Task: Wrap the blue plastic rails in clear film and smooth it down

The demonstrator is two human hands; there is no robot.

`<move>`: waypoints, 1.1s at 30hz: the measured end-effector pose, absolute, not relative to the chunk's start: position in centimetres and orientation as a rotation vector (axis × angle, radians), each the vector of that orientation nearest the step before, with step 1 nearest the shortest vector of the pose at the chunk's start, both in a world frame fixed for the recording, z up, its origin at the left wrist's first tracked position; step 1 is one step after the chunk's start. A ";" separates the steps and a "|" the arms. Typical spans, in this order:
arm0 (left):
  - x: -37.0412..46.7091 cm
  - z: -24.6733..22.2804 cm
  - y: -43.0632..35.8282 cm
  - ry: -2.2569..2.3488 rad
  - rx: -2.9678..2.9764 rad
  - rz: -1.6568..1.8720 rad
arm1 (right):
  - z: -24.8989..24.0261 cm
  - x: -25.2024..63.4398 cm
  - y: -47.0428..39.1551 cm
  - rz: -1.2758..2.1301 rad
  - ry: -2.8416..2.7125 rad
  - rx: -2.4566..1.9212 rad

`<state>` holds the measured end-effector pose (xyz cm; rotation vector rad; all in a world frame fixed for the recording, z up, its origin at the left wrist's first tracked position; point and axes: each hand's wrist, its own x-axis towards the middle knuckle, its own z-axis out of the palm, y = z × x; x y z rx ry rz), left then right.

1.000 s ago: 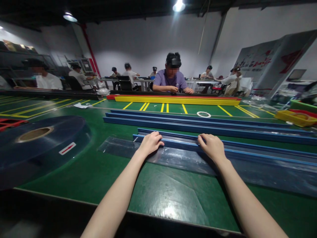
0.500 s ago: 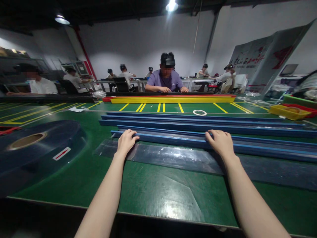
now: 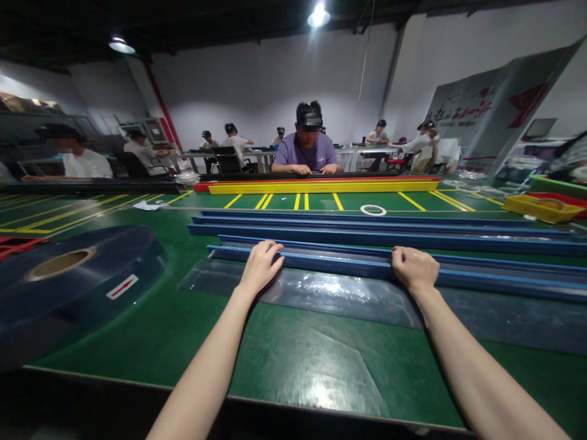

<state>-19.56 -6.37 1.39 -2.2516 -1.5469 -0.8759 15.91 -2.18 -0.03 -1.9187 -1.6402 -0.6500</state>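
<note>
A long blue channel rail (image 3: 337, 261) lies across the green table in front of me. Near its left end, my left hand (image 3: 261, 264) has its fingers over the near wall and its thumb on the front face. My right hand (image 3: 418, 270) is closed farther along the same rail, fingers curled over the near wall; the fingertips are hidden inside the channel. A flat strip of clear plastic film (image 3: 316, 292) lies along the rail's near side, beneath my wrists. Behind this rail are more blue rails (image 3: 367, 232), parallel to it and apart from my hands.
A big roll of clear film (image 3: 123, 256) lies at left. Yellow (image 3: 321, 188) and red rails stretch across the far side, before a person in purple (image 3: 306, 151). A white ring (image 3: 373, 210) and a yellow bin (image 3: 543, 208) are beyond the blue rails. Other people sit farther back.
My left hand has slid right along the rail, away from its left end. My right hand has curled tighter over the near wall. The view has shifted slightly.
</note>
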 end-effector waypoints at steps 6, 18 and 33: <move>-17.4 0.6 -6.5 -1.433 -2.421 -0.762 | 0.3 12.6 -3.1 -0.668 -1.788 -1.778; -17.5 0.6 -6.4 -1.575 -2.277 -0.586 | 1.4 11.7 -3.3 -0.640 -1.949 -1.672; -20.5 0.6 -4.2 -1.693 -2.109 -0.500 | 0.3 15.4 -2.1 -0.424 -2.068 -1.607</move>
